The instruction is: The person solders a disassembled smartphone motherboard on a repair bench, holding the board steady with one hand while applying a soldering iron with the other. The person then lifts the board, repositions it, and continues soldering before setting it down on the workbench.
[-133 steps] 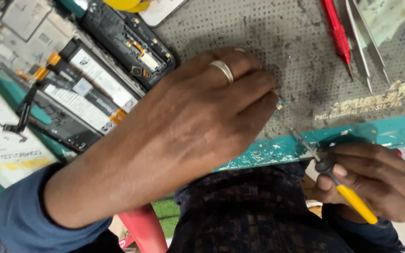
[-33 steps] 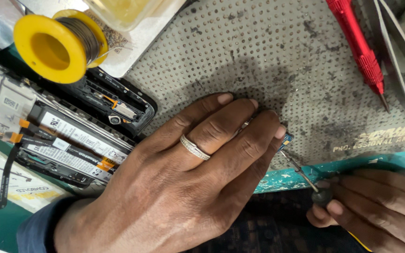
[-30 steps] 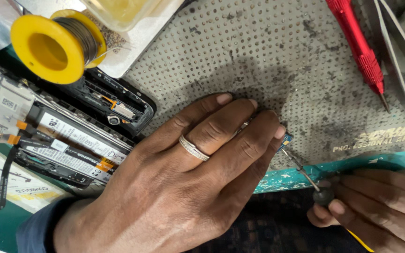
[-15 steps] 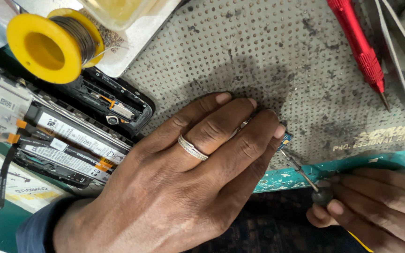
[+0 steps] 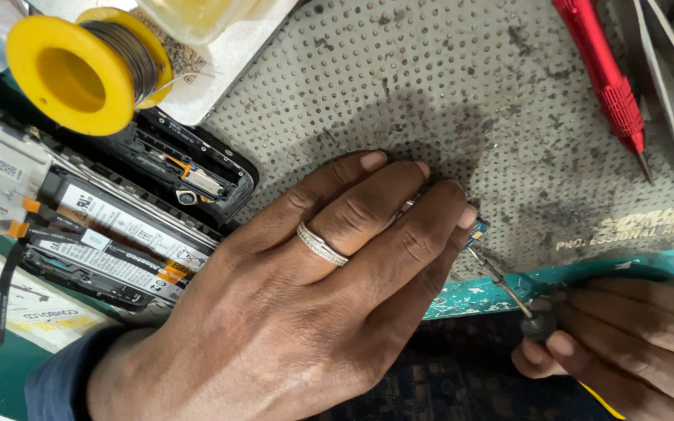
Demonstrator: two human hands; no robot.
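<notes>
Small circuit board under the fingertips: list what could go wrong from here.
1. The small blue circuit board is pinned only by the left hand fingertips; if the thin tool tip in the right hand pushes sideways, the board might skid across the grey dotted mat.
2. The tip works right beside those fingertips, so a slip could jab them.
3. The board sits near the mat's edge and might drop off.

Two bare hands. Left hand: narrow silver band ring with fine textured surface on one finger, short trimmed nails, dark blue fabric sleeve cuff at wrist. Right hand: bare, short nails, no ring showing. Dark patterned garment across lap.
</notes>
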